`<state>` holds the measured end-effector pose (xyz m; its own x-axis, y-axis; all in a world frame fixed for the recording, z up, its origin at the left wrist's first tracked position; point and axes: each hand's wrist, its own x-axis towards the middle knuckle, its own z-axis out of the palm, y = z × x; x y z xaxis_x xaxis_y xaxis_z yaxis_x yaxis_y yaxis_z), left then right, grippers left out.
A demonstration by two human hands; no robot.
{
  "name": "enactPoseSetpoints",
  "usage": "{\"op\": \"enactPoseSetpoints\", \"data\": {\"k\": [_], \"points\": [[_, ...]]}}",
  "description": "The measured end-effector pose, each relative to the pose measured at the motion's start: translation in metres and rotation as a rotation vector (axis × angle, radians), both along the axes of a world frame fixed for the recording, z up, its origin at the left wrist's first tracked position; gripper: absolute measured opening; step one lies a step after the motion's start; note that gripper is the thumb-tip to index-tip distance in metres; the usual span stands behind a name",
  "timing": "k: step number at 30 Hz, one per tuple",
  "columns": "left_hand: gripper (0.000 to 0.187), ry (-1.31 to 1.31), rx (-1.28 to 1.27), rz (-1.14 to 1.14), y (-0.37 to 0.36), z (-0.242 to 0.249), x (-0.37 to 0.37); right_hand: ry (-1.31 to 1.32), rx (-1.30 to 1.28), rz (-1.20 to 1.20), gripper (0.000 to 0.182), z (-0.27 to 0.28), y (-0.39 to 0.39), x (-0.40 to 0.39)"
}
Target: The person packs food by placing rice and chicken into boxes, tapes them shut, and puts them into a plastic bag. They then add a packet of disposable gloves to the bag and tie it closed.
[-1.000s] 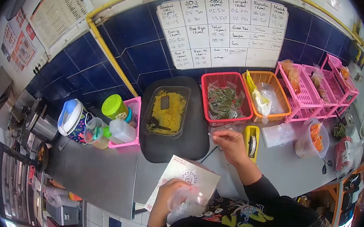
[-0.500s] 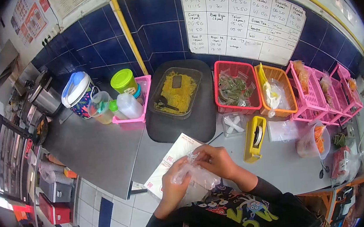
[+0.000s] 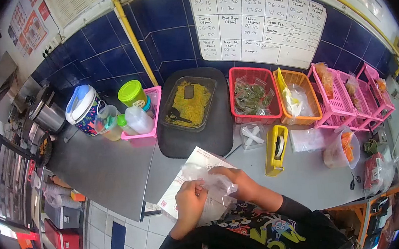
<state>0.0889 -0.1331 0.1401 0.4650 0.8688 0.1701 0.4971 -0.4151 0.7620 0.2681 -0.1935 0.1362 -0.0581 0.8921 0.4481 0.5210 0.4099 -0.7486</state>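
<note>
Both hands are at the counter's front edge, close to my body, gripping a thin, crumpled, clear plastic bag (image 3: 218,187). My left hand (image 3: 190,203) is closed, with its fingers curled on the bag's left side. On the other side my right hand (image 3: 244,182) pinches it, partly covered by the plastic. The bag looks empty. Beneath the hands lies white printed paper (image 3: 172,194), set at an angle on the counter. Beyond it, a clear tub of yellow rice (image 3: 197,98) with a dark scoop rests on a black board (image 3: 197,146).
A yellow tape dispenser (image 3: 276,153) and a small clear box (image 3: 252,136) stand to the right. Behind are a red basket of green-leaf packets (image 3: 256,118), an orange basket (image 3: 300,118) and pink racks (image 3: 335,111). Left is a pink basket with bottles (image 3: 145,135).
The bag has been pulled up and spread wider, and now billows above and between my hands. My left fingers have curled in more. The view has shifted slightly.
</note>
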Motion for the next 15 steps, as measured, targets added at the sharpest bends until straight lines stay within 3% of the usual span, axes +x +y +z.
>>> {"op": "enactPoseSetpoints", "data": {"k": [3,6,8,12,15], "points": [[0.017,0.027,0.01,0.009,0.001,0.0,0.0,0.054,-0.163,-0.156,0.046,-0.016,-0.021,-0.005],[0.014,0.087,0.06,0.006,0.003,-0.004,0.001,0.008,-0.031,-0.223,0.033,-0.033,-0.029,-0.002],[0.013,0.22,0.165,-0.005,0.003,-0.006,0.003,-0.105,0.2,-0.067,0.024,-0.035,-0.031,0.004],[0.013,0.185,0.185,0.014,0.002,-0.003,0.006,-0.069,0.092,-0.101,0.026,-0.036,-0.033,-0.001],[0.016,0.103,0.065,0.026,0.001,-0.002,0.005,0.04,0.133,-0.299,0.029,-0.051,-0.035,-0.014]]}}
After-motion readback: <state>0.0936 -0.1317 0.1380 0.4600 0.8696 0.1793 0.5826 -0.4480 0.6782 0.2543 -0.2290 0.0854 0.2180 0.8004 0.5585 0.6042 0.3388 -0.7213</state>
